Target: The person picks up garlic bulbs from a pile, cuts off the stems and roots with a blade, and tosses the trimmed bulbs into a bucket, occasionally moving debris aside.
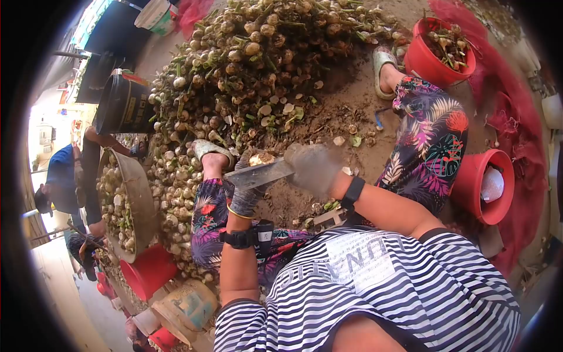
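Note:
My left hand (247,190), in a dark grey work glove, is closed around a pale bulb (261,159) with a cut-looking top. My right hand (316,169), gloved too and smeared by motion, grips a wide-bladed knife (260,175). The blade lies across in front of the bulb, its far end over my left fingers. Beyond both hands rises a large heap of soil-covered bulbs (246,64), some with green stems. Paler bulbs (173,193) lie in a pile to the left of my left leg.
A red bucket (413,61) holding stemmed bulbs stands at far right, another red bucket (509,188) nearer. Red netting (519,135) runs along the right. At left are a black bucket (120,105), a tipped basin (138,199) with bulbs, and a person (61,179) in blue.

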The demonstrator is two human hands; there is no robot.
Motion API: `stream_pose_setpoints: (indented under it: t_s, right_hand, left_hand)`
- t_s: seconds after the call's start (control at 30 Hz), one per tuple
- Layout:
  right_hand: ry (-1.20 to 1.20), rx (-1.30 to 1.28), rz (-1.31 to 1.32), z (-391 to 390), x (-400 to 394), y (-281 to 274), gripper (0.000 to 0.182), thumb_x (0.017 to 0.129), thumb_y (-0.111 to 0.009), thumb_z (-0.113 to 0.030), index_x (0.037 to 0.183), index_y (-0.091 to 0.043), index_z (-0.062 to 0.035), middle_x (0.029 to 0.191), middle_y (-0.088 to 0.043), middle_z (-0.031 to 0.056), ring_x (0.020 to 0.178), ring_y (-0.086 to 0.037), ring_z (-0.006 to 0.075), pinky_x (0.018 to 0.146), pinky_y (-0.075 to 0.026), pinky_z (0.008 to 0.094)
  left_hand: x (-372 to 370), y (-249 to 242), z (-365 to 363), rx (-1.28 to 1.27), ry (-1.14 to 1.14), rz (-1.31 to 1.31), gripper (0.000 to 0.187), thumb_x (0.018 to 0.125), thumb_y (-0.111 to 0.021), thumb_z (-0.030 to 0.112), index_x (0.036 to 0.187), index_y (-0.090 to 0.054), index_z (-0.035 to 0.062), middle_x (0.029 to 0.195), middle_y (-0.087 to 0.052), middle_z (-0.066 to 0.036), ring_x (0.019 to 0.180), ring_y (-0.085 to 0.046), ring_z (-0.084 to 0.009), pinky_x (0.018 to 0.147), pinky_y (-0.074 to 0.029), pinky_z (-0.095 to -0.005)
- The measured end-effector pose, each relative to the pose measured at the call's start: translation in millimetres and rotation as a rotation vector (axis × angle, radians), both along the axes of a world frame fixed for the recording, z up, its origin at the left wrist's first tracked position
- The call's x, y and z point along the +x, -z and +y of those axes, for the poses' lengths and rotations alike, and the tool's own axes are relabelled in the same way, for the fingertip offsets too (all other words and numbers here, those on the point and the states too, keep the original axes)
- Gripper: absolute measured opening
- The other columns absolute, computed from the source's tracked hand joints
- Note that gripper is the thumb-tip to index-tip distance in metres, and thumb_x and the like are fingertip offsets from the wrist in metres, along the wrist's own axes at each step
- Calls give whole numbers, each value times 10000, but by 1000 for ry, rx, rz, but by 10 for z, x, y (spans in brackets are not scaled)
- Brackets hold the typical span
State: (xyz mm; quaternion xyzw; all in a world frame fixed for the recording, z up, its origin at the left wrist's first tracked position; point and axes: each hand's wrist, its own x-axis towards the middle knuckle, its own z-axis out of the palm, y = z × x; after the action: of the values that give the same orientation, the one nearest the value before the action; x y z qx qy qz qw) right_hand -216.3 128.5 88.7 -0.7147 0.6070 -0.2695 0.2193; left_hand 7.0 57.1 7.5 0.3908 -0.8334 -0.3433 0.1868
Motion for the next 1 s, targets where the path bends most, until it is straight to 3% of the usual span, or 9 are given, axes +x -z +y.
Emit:
stream_pose_setpoints:
  t_s: [0.23, 0.27, 0.33, 0.43, 0.7, 0.77, 0.83, 0.93, 1.0]
  right_hand:
    - [47, 241, -178, -110, -69, 328, 262, 681, -550, -291, 782, -599, -54, 762, -588, 145, 758, -582, 299, 653, -458, 368]
    - [58, 197, -123, -105, -113, 386, 270, 708, -528, -286, 799, -618, -47, 783, -605, 155, 757, -590, 301, 660, -466, 377]
    - [206, 538, -10, -272, -277, 833, 270, 730, -512, -269, 807, -628, -38, 784, -610, 169, 746, -596, 314, 668, -474, 381]
    - [555, 724, -261, -428, -666, 1032, 301, 722, -515, -252, 884, -617, -20, 818, -602, 206, 773, -580, 350, 679, -477, 387]
    - [443, 247, -323, -307, -213, 396, 248, 700, -521, -216, 845, -611, -36, 831, -590, 180, 772, -565, 345, 668, -455, 386]
    - [354, -7, -283, -287, -60, 252, 236, 705, -516, -206, 844, -612, -41, 805, -587, 176, 751, -561, 345, 654, -453, 391]
    - [252, -249, -248, -269, 83, 140, 223, 710, -510, -196, 842, -612, -46, 779, -585, 172, 731, -558, 345, 639, -452, 396]
    - [253, 466, -301, -308, 189, 338, 192, 691, -555, -194, 758, -623, -28, 753, -579, 190, 720, -566, 334, 636, -461, 389]
    - [-184, 308, 454, -224, 110, 1312, 312, 806, -473, -265, 1059, -539, -96, 826, -612, 115, 657, -591, 251, 558, -455, 327]
  left_hand:
    - [-223, 325, -113, -498, 331, -626, 347, 865, -415, 360, 1087, -418, 93, 1059, -491, -68, 942, -494, -190, 760, -453, -347]
    - [-306, 244, -88, 129, 81, -116, 349, 840, -474, 327, 1077, -424, 75, 1031, -506, -71, 917, -509, -178, 742, -464, -334]
    - [-556, -511, 151, 562, -156, 448, 417, 719, -657, 186, 1041, -447, 24, 906, -563, -67, 797, -561, -143, 682, -495, -280]
    - [-581, -966, 111, 497, -186, 496, 369, 649, -711, 83, 954, -512, 20, 819, -588, -38, 693, -571, -118, 633, -490, -243]
    - [-206, -586, -189, 817, -541, 560, 296, 691, -653, 44, 953, -523, -2, 824, -586, -76, 731, -591, -175, 655, -517, -272]
    - [-271, -628, -93, 1145, -596, 1151, 251, 699, -608, 30, 928, -522, -25, 858, -577, -118, 801, -587, -229, 719, -524, -331]
    - [-302, -556, 6, 1227, -623, 1313, 238, 677, -588, 25, 894, -519, -44, 901, -556, -156, 823, -573, -271, 759, -504, -365]
    - [-263, -668, 108, 1255, -360, 1465, 297, 661, -580, 19, 936, -484, -39, 884, -518, -151, 798, -536, -253, 700, -489, -332]
    - [28, -1049, -63, 1031, -213, 1627, 440, 655, -577, 23, 1066, -426, -29, 883, -466, -144, 805, -504, -237, 691, -482, -328]
